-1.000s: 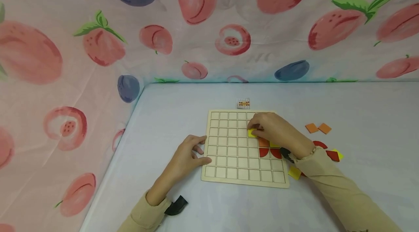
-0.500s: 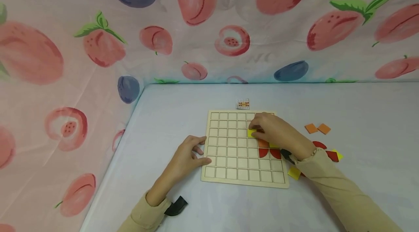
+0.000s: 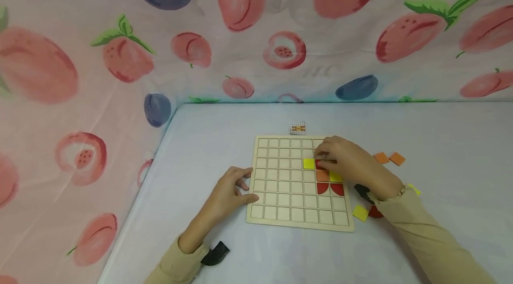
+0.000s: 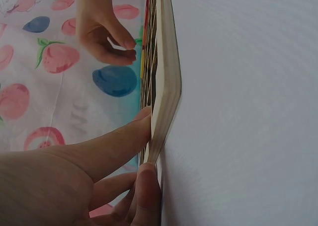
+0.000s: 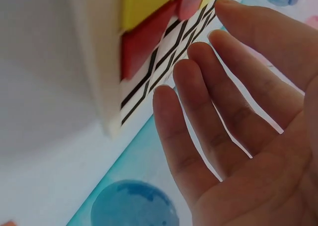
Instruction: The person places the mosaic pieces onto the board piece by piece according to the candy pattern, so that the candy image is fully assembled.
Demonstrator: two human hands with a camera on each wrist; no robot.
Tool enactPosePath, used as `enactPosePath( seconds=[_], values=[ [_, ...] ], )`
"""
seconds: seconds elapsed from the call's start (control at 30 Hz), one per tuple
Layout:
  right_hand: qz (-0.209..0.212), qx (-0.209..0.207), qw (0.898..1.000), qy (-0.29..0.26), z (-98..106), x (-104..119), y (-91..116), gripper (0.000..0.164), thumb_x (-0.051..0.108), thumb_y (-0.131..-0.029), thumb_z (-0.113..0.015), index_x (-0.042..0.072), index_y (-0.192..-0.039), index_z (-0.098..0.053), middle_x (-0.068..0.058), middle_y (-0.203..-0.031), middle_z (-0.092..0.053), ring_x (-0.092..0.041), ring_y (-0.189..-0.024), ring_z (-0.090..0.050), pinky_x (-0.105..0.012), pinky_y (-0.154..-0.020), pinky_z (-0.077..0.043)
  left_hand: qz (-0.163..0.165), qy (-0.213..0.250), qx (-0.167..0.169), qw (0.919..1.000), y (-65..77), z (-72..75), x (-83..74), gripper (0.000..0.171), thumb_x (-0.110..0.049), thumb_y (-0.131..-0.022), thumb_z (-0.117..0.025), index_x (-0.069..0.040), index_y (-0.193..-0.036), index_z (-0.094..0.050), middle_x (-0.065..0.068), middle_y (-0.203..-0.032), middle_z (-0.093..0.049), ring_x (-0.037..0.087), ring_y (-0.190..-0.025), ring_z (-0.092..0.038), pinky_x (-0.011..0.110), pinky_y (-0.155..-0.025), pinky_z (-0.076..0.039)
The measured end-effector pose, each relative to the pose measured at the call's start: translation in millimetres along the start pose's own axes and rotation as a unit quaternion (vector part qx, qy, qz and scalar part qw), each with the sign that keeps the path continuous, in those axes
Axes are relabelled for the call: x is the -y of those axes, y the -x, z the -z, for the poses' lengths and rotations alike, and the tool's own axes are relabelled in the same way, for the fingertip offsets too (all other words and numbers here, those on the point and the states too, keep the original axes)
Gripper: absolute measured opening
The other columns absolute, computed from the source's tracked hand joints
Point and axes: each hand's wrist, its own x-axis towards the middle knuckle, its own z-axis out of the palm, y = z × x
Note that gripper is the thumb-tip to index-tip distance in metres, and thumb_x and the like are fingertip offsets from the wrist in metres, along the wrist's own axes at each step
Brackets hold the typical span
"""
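A pale wooden grid board (image 3: 283,198) lies on the table. My left hand (image 3: 226,195) touches its left edge, thumb tip on the rim and forefinger against the side; the left wrist view shows the thumb (image 4: 117,146) reaching the rim. Over the board's right half hovers my right hand (image 3: 346,159), holding nothing; its fingers (image 5: 186,112) are loosely extended in the right wrist view. Below it sit an orange square tile (image 3: 322,175), a yellow square tile (image 3: 336,177) and red quarter-round tiles (image 3: 322,188). Another yellow tile (image 3: 308,164) lies left of its fingertips, beside a partly hidden red tile.
Right of the board lie two orange tiles (image 3: 397,158), a yellow tile (image 3: 360,213) and a red piece (image 3: 375,212), partly under the right sleeve. A small printed pattern card (image 3: 298,128) lies behind the board. Fruit-print cloth (image 3: 240,52) hangs at the back and left.
My right hand has shifted right, off the yellow tile, uncovering it and part of a red tile beside it. The left hand stays at the board's edge.
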Motion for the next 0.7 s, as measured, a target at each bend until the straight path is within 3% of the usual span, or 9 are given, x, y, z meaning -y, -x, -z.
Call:
enactPosePath(
  seconds=[0.3, 0.7],
  values=[
    [-0.012, -0.021, 0.999, 0.024, 7, -12, 14, 0.017, 0.013, -0.087, -0.077, 0.005, -0.102, -0.074, -0.005, -0.097, -0.066, -0.021, -0.088, -0.055, -0.040, -0.078, -0.051, 0.000, 0.005, -0.003, 1.0000, 1.0, -0.2, -0.1, 0.068, -0.005, -0.075, -0.086, -0.001, -0.137, -0.056, 0.007, -0.121, -0.058, 0.012, -0.085, -0.056, 0.020, -0.068, -0.050],
    [-0.050, -0.036, 0.998, 0.029, 20, -28, 35, 0.026, 0.011, -0.085, -0.078, 0.003, -0.109, -0.072, -0.009, -0.106, -0.068, -0.028, -0.102, -0.060, -0.050, -0.089, -0.053, -0.002, 0.003, -0.002, 1.0000, 0.7, -0.3, -0.5, 0.068, -0.005, -0.075, -0.086, -0.001, -0.137, -0.057, 0.006, -0.121, -0.058, 0.012, -0.084, -0.056, 0.020, -0.068, -0.050]
  ],
)
